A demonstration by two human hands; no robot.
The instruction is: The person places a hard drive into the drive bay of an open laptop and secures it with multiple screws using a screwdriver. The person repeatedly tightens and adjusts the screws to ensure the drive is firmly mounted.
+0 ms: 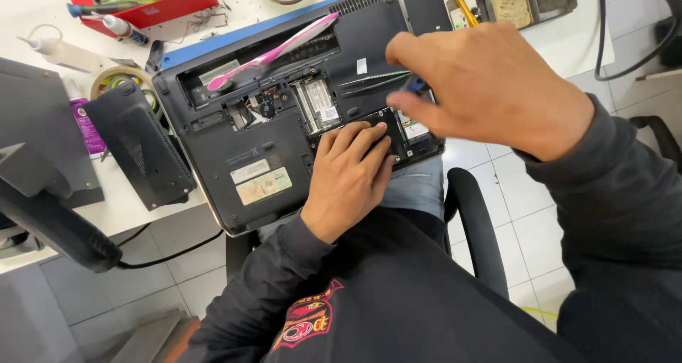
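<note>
A black laptop [234, 143] lies upside down, partly on the white table and partly over my lap, with its bottom bays uncovered. My left hand [348, 178] rests flat on a black cover panel [387, 125] at the laptop's near right corner, fingers spread over it. My right hand [490, 86] hovers above the same corner, fingers pinched on a small blue-handled tool [418, 84] whose tip I cannot see. Memory modules [316, 104] sit exposed in the middle bay. A pink-and-white brush [273, 50] and metal tweezers [373, 79] lie across the open laptop.
A removed black battery [142, 146] lies left of the laptop. A red tray [142, 4] with bottles, a tape roll [114, 79] and a purple bottle [85, 125] stand at the back left. A black monitor [35, 136] fills the left edge. A chair armrest [476, 221] is beside me.
</note>
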